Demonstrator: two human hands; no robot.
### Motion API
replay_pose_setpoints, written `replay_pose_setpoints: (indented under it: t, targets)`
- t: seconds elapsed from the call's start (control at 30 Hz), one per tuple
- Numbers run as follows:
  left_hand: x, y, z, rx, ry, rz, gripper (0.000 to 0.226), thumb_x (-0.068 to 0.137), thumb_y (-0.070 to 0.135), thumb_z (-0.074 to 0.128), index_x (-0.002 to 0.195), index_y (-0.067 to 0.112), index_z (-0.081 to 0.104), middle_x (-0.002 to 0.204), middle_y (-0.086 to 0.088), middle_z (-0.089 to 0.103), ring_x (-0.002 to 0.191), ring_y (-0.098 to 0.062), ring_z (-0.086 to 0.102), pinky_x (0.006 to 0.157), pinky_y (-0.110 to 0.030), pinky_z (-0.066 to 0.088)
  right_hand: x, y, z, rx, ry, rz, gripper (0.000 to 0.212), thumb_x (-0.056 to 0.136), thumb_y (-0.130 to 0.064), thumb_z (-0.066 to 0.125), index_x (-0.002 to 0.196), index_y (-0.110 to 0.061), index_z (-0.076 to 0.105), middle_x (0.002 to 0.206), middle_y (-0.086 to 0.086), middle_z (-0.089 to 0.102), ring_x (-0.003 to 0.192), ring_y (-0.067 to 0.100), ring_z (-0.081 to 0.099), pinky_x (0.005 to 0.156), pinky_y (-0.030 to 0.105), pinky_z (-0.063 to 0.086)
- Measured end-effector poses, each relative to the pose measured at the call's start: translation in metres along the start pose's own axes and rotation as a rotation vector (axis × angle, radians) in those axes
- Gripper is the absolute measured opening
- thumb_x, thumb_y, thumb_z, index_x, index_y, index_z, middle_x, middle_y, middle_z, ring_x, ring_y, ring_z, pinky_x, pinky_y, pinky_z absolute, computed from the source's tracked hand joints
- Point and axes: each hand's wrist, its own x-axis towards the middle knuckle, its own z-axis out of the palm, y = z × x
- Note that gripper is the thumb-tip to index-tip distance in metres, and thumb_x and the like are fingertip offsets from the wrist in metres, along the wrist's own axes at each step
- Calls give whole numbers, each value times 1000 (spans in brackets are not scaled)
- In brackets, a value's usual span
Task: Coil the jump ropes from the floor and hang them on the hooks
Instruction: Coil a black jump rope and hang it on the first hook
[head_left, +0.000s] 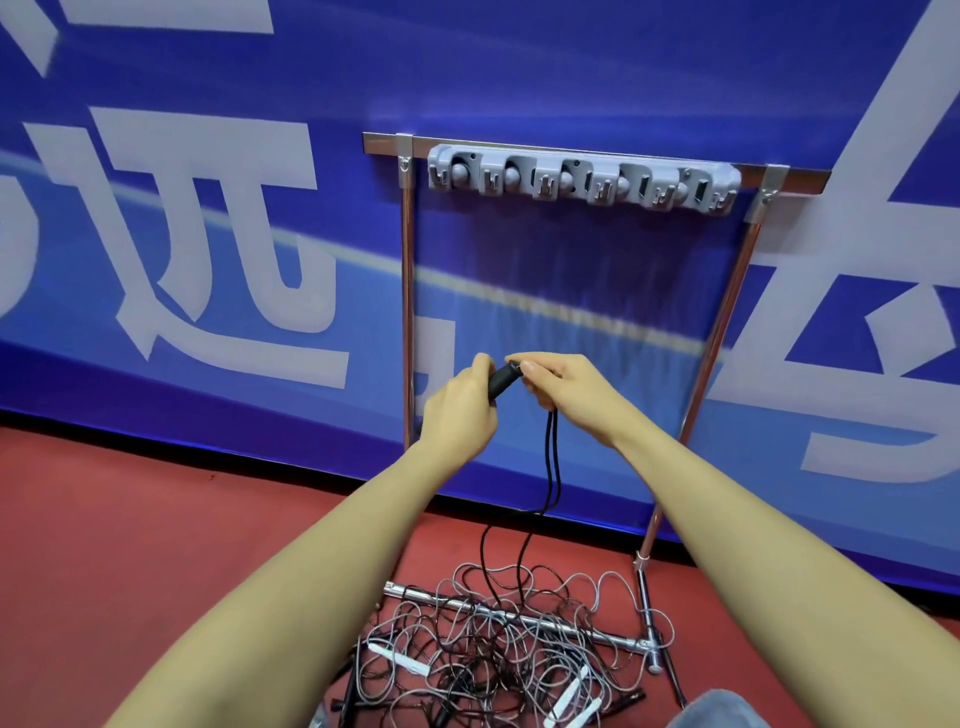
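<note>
My left hand (460, 405) grips the black handle (503, 381) of a black jump rope. My right hand (563, 387) pinches the handle's tip, and the rope's two black strands (551, 462) hang from it. They drop to a tangled pile of black and grey jump ropes (498, 654) with white handles on the red floor. Above my hands, the grey hook rail (582, 179) with several hooks sits on the top bar of a chrome rack (408, 291). Nothing hangs on the hooks.
The rack stands against a blue banner wall (208, 234) with large white characters. Its chrome base bars (571, 626) lie on the red floor (130, 519) under the rope pile. A bit of grey fabric (717, 712) shows at the bottom edge.
</note>
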Motion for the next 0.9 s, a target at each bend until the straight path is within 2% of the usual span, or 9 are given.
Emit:
replay_pose_setpoints:
  t: [0.07, 0.17, 0.3, 0.37, 0.43, 0.6, 0.7, 0.8, 0.9]
  targets:
    - [1, 3, -1, -122, -46, -25, 10, 94, 16, 46, 102, 9, 44, 76, -4, 51, 65, -27, 47, 55, -32, 36, 1, -3, -1, 36, 26, -10, 26, 100, -13, 45, 118, -15, 64, 75, -1, 52, 61, 8, 42, 63, 21, 37]
    - [3, 6, -3, -386, -151, -124, 11, 93, 21, 47, 91, 11, 47, 70, -4, 51, 57, -23, 46, 54, -33, 39, 1, -6, -3, 69, 40, -31, 26, 99, -8, 45, 113, -16, 65, 74, -1, 55, 59, 2, 46, 63, 19, 38]
    - [2, 10, -5, -560, -214, -158, 17, 95, 26, 45, 94, 10, 51, 76, -9, 59, 64, -23, 55, 56, -33, 43, 3, -5, -6, 71, 54, -71, 19, 98, -13, 51, 110, -14, 64, 72, -1, 59, 60, 7, 51, 65, 21, 45]
    - [2, 12, -3, -623, -186, -165, 18, 95, 26, 44, 93, 9, 50, 74, -7, 56, 61, -20, 48, 55, -33, 40, 4, -3, -7, 105, 74, -42, 12, 96, -21, 55, 104, -15, 62, 69, 2, 60, 62, 14, 54, 68, 26, 49]
    - [2, 14, -3, -702, -140, -172, 18, 95, 26, 44, 88, 10, 49, 71, -4, 48, 61, -19, 42, 55, -34, 37, 5, -2, -7, 122, 87, 11, 15, 95, -30, 56, 94, -15, 59, 67, 1, 60, 61, 16, 57, 71, 31, 52]
    - [3, 21, -5, -940, -35, -272, 24, 95, 26, 52, 75, 13, 50, 62, -5, 43, 52, -16, 37, 52, -29, 34, 3, 4, -8, 116, 29, 91, 26, 96, -32, 54, 83, -11, 58, 67, 2, 57, 61, 17, 58, 60, 21, 50]
    - [4, 23, -7, -1175, -6, -366, 27, 94, 19, 54, 69, 13, 46, 48, 4, 37, 42, -12, 31, 45, -25, 33, -1, 8, -5, 77, -33, 140, 32, 97, -35, 52, 80, -9, 58, 68, 4, 55, 57, 16, 55, 57, 21, 49]
    - [6, 20, -9, -1305, 2, -379, 30, 87, 3, 50, 61, 14, 39, 47, 3, 31, 41, -12, 25, 46, -26, 28, -4, 13, 1, 70, -43, 171, 37, 98, -38, 49, 77, -8, 58, 63, 2, 50, 53, 14, 47, 62, 32, 53]
    - [7, 22, -12, -1324, 46, -387, 26, 85, 9, 62, 66, 14, 44, 46, 2, 33, 41, -13, 27, 44, -25, 29, -5, 12, 5, 99, -33, 212, 48, 99, -46, 43, 74, -9, 60, 57, 1, 47, 50, 13, 42, 57, 29, 45]
